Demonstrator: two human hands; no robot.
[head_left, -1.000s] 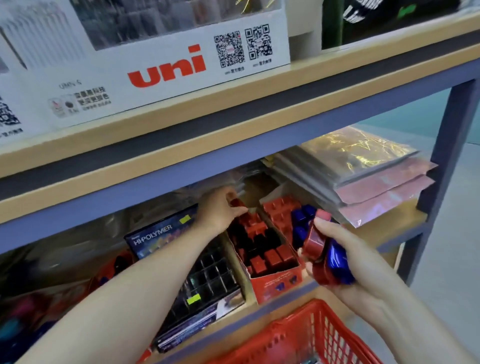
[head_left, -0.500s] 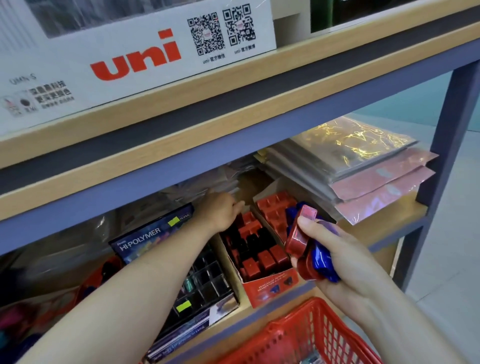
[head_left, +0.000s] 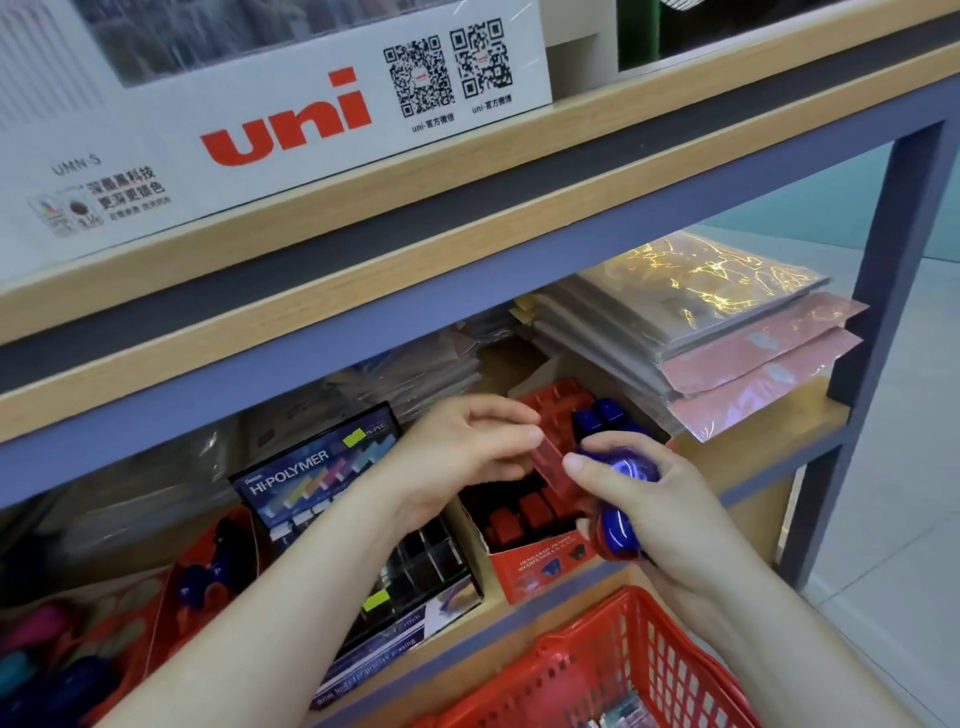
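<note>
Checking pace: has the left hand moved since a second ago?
Yes. The left hand has drawn back from the rear of the red box toward the right hand, which holds a blue sharpener, pinching a red sharpener.

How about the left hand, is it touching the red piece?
Touching. In the head view the left hand pinches one end of the red piece, with no gap; the right hand, gripping a blue sharpener, presses the other end.

The wooden shelf (head_left: 769, 441) bears a red sharpener box (head_left: 540, 566) beside a HI-POLYMER box (head_left: 317, 467); stacked foil packets (head_left: 701, 296) lie at its right.
</note>
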